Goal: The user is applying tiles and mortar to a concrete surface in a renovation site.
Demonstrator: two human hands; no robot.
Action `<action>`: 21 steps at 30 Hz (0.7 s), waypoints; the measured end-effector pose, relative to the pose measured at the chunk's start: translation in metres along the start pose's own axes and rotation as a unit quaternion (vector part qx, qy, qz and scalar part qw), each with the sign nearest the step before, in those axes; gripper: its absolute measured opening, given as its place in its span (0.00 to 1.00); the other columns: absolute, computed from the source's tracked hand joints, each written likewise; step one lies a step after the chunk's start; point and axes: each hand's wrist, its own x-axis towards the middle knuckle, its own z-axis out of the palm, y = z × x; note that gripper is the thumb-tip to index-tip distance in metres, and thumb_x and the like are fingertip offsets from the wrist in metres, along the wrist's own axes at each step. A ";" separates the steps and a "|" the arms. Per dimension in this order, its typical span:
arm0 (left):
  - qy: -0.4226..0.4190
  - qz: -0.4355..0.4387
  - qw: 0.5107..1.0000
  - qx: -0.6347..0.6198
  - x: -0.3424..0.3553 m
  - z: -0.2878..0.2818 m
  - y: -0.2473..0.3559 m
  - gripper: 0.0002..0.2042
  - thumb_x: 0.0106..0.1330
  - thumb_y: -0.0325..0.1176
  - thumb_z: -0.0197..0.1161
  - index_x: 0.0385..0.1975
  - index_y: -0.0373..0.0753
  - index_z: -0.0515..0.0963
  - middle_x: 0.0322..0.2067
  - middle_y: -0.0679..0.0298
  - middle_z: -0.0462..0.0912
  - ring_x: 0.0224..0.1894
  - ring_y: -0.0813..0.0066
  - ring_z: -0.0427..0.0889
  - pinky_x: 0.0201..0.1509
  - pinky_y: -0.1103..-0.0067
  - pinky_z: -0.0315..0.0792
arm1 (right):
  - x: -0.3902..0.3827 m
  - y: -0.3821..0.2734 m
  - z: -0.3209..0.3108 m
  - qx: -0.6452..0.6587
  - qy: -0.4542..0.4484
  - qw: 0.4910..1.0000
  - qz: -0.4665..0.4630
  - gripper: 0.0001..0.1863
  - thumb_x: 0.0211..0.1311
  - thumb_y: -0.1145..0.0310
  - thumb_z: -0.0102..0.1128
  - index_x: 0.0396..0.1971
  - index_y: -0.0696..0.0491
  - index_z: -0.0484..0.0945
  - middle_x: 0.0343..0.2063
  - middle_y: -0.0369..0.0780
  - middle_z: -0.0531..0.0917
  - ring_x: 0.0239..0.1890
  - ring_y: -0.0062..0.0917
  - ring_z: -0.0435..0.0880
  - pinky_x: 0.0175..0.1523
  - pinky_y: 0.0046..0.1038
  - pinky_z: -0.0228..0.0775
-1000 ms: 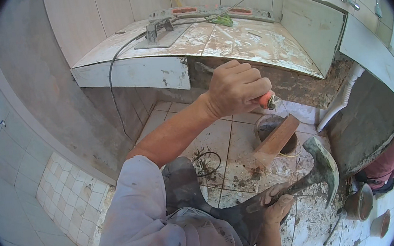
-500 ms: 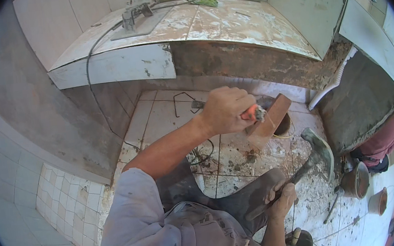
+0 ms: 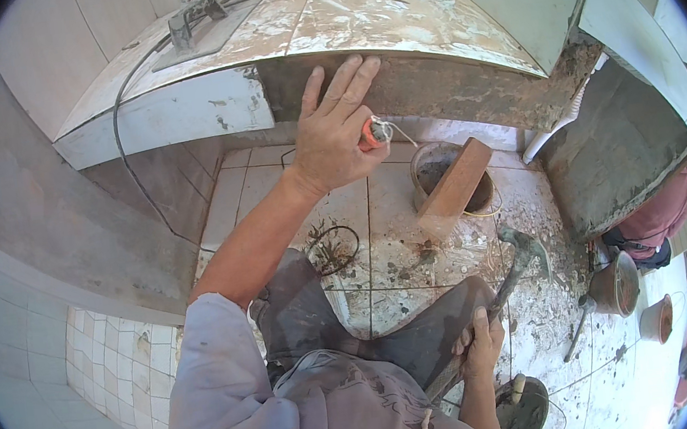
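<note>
My left hand is raised to the rough front face of the counter. Its fingers stretch up against the bare dark strip below the tiled top. In the curl of its thumb sits an orange-handled tool with a frayed pale end; the rest of it is hidden by the hand. Low by my right knee, my right hand is closed round the handle of a hammer, whose head points away over the dirty floor.
A bucket with a reddish brick-like block leaning on it stands under the counter. A black cable hangs from the counter top. More buckets and a dark bowl stand at right. Debris litters the floor tiles.
My left hand has moved up and left from above the bucket, and its fingers have uncurled onto the counter face. The right hand still holds the hammer, shifted slightly. The view has tilted down.
</note>
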 end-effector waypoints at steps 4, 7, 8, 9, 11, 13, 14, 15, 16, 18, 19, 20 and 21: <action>0.009 0.008 1.000 0.004 0.002 -0.001 -0.003 0.11 0.45 0.37 0.71 0.20 0.42 0.75 0.62 0.58 0.70 0.67 0.59 0.64 0.71 0.60 0.46 | 0.010 0.003 -0.013 -0.009 0.012 1.000 -0.020 0.13 0.67 0.60 0.56 0.30 0.53 0.67 0.12 0.32 0.66 0.11 0.17 0.63 0.15 0.22 0.59; 0.017 0.003 1.000 0.001 0.003 0.001 -0.002 0.10 0.44 0.37 0.71 0.19 0.42 0.76 0.64 0.57 0.68 0.68 0.60 0.62 0.72 0.61 0.45 | 0.018 -0.001 -0.019 -0.030 0.019 0.999 -0.020 0.14 0.66 0.60 0.56 0.30 0.54 0.68 0.13 0.32 0.66 0.11 0.17 0.63 0.15 0.22 0.59; 0.015 0.007 1.000 0.024 0.002 0.004 -0.003 0.10 0.44 0.37 0.71 0.19 0.41 0.76 0.63 0.57 0.69 0.67 0.60 0.62 0.71 0.61 0.46 | 0.021 -0.001 -0.021 -0.028 0.020 0.999 -0.020 0.14 0.66 0.60 0.56 0.30 0.54 0.68 0.13 0.32 0.66 0.11 0.17 0.63 0.15 0.22 0.59; 0.014 0.011 0.999 0.047 0.003 0.006 -0.003 0.10 0.44 0.37 0.70 0.19 0.40 0.76 0.63 0.57 0.69 0.67 0.61 0.63 0.71 0.62 0.47 | 0.024 -0.001 -0.022 -0.032 0.024 0.999 -0.013 0.14 0.66 0.60 0.56 0.30 0.55 0.68 0.13 0.32 0.66 0.11 0.17 0.63 0.15 0.22 0.59; 0.011 0.004 0.998 0.062 0.003 0.007 -0.001 0.11 0.43 0.37 0.70 0.19 0.39 0.76 0.62 0.57 0.69 0.66 0.60 0.64 0.70 0.62 0.49 | 0.029 -0.002 -0.027 -0.036 0.029 0.999 -0.004 0.14 0.66 0.60 0.57 0.30 0.55 0.68 0.13 0.32 0.66 0.11 0.17 0.63 0.15 0.22 0.59; 0.007 -0.002 0.997 0.081 0.006 0.006 0.004 0.11 0.42 0.36 0.70 0.18 0.38 0.76 0.61 0.57 0.70 0.65 0.60 0.65 0.68 0.62 0.51 | 0.034 -0.003 -0.028 -0.027 0.032 0.999 -0.009 0.14 0.66 0.60 0.56 0.30 0.55 0.69 0.13 0.32 0.66 0.11 0.17 0.63 0.15 0.22 0.58; 0.012 -0.007 0.997 0.078 0.009 0.005 0.007 0.11 0.42 0.36 0.70 0.18 0.37 0.76 0.61 0.57 0.70 0.63 0.60 0.66 0.67 0.62 0.52 | 0.038 -0.003 -0.030 -0.024 0.030 0.999 -0.005 0.14 0.66 0.60 0.56 0.30 0.55 0.69 0.13 0.32 0.66 0.11 0.17 0.63 0.15 0.22 0.58; 0.016 -0.012 0.997 0.077 0.010 0.003 0.009 0.12 0.41 0.36 0.70 0.18 0.36 0.76 0.60 0.57 0.70 0.62 0.59 0.67 0.66 0.61 0.54 | 0.043 -0.004 -0.033 -0.031 0.033 0.999 -0.003 0.13 0.66 0.61 0.56 0.30 0.56 0.69 0.13 0.32 0.66 0.11 0.16 0.63 0.14 0.22 0.58; 0.012 -0.012 0.996 0.084 0.011 0.002 0.011 0.12 0.41 0.36 0.70 0.18 0.36 0.76 0.60 0.57 0.70 0.62 0.59 0.67 0.66 0.61 0.54 | 0.049 -0.005 -0.038 -0.037 0.032 0.999 -0.002 0.13 0.66 0.61 0.56 0.30 0.56 0.69 0.13 0.31 0.66 0.11 0.16 0.63 0.14 0.21 0.57; -0.002 -0.019 0.997 0.081 0.012 0.000 0.014 0.12 0.41 0.36 0.70 0.18 0.36 0.77 0.59 0.58 0.70 0.62 0.58 0.67 0.65 0.61 0.56 | 0.058 -0.003 -0.049 -0.037 0.037 0.999 0.005 0.13 0.66 0.61 0.56 0.30 0.56 0.69 0.13 0.31 0.66 0.11 0.16 0.64 0.14 0.21 0.57; -0.006 -0.020 0.996 0.092 0.012 -0.001 0.015 0.12 0.41 0.36 0.70 0.18 0.36 0.77 0.59 0.58 0.70 0.62 0.58 0.67 0.65 0.61 0.56 | 0.063 -0.001 -0.054 -0.039 0.047 0.998 0.007 0.13 0.66 0.61 0.56 0.29 0.55 0.69 0.13 0.31 0.67 0.11 0.15 0.64 0.14 0.21 0.57; -0.008 -0.022 0.997 0.079 0.011 -0.001 0.016 0.12 0.41 0.37 0.70 0.18 0.36 0.76 0.59 0.57 0.70 0.62 0.58 0.67 0.65 0.61 0.56 | 0.068 0.001 -0.059 -0.079 0.066 0.995 -0.012 0.13 0.66 0.62 0.56 0.28 0.55 0.71 0.14 0.31 0.68 0.11 0.15 0.64 0.14 0.21 0.56; -0.010 -0.025 0.997 0.068 0.011 -0.002 0.017 0.12 0.41 0.37 0.70 0.18 0.36 0.76 0.59 0.57 0.70 0.62 0.58 0.67 0.65 0.61 0.56 | 0.073 0.003 -0.064 -0.078 0.053 0.995 -0.008 0.13 0.66 0.62 0.56 0.28 0.55 0.71 0.14 0.31 0.68 0.11 0.15 0.64 0.14 0.21 0.56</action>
